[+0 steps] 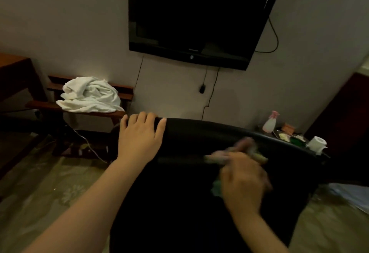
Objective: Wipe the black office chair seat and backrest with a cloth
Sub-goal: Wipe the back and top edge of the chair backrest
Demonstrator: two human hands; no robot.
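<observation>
The black office chair (195, 202) fills the lower middle of the view, its backrest top edge curving from left to right. My left hand (139, 137) grips the top left corner of the backrest, fingers curled over the edge. My right hand (243, 180) presses a multicoloured cloth (237, 153) against the upper right of the backrest; both hand and cloth are motion-blurred. The seat is hidden from this angle.
A black TV (199, 17) hangs on the wall with dangling cables. A white towel pile (89, 95) lies on a wooden rack at left. A spray bottle (270, 122), toilet roll (317, 143) and small items sit behind the chair at right. Patterned floor lies below.
</observation>
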